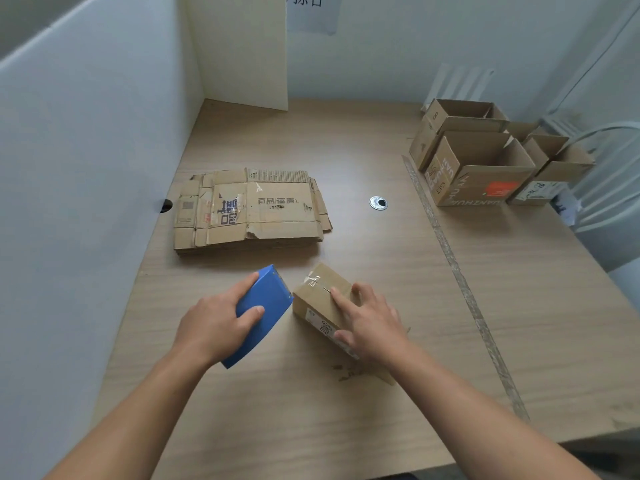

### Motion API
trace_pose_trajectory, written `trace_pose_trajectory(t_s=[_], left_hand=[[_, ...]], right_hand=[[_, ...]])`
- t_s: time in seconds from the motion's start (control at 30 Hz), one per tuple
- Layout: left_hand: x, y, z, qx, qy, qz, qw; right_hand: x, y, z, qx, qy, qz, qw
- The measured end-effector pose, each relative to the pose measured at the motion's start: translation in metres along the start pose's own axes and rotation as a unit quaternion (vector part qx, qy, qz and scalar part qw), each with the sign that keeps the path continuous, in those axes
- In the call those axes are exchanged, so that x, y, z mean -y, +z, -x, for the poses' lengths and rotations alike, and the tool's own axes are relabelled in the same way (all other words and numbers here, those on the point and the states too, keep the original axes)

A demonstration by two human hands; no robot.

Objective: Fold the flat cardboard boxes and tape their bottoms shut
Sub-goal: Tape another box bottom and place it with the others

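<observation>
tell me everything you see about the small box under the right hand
The small box is brown cardboard, folded shut, askew on the table. Crinkled clear tape runs along its top seam; a white label is on its near side. The right hand holds it, index finger straight along the top, thumb on the label side. The blue tape dispenser in the left hand seems to touch its left edge.

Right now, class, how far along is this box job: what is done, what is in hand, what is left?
Done: several folded boxes stand open at the far right. In hand: the right hand holds a small box with tape on its upper face, while the left hand grips the blue tape dispenser beside it. Left: a stack of flat boxes lies unfolded.
</observation>
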State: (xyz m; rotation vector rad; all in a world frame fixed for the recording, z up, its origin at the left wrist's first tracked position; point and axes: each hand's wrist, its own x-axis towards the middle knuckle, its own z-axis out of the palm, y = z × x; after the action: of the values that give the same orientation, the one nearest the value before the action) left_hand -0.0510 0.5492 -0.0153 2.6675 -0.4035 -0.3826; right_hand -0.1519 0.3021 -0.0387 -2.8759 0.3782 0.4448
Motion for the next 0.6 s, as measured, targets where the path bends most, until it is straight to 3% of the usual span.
trace_pose_trajectory(t_s=[0.2, 0.37, 0.6], left_hand=[[0.004, -0.006, -0.002, -0.001, -0.007, 0.001, 1.0], [0.004, -0.007, -0.002, 0.002, -0.01, 0.003, 1.0], [0.004, -0.004, 0.001, 0.004, -0.007, 0.015, 1.0]], right_hand=[[-0.008, -0.012, 0.001, 0.019, -0.037, 0.099, 0.994], [0.012, -0.007, 0.006, -0.016, -0.036, 0.051, 0.998], [0.035, 0.011, 0.012, -0.002, 0.015, 0.012, 1.0]])
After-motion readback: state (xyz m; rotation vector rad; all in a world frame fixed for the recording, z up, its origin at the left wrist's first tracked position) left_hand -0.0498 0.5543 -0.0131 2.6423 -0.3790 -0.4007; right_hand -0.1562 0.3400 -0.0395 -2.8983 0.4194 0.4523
